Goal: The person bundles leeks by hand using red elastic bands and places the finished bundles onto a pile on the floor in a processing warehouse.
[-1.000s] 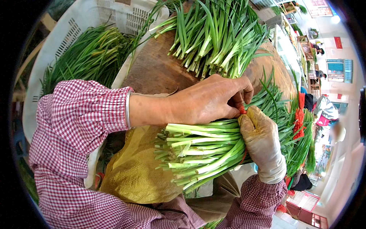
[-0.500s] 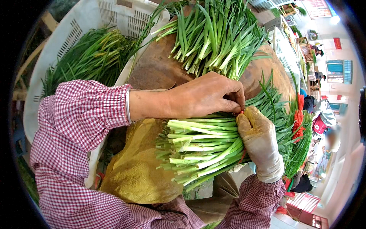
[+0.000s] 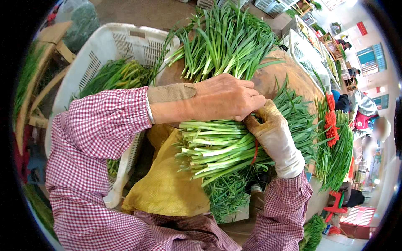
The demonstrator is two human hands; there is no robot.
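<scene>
Bundle of green chives [image 3: 217, 146] gripped around by gloved right hand [image 3: 274, 138], keeping stalks together; bare left hand [image 3: 226, 98] fingers pinched closed at red band [image 3: 254, 151].

Fingertips of the left hand [image 3: 224, 98] are hidden behind the gloved right hand [image 3: 274, 136]. The red band [image 3: 254, 150] is mostly covered by the chive bundle [image 3: 217, 146]. The white crate [image 3: 111, 46] is partly masked by the sleeve.

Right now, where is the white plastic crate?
In the head view the white plastic crate stands at the upper left, behind the left forearm's checked sleeve, with loose green chives inside it.
</scene>
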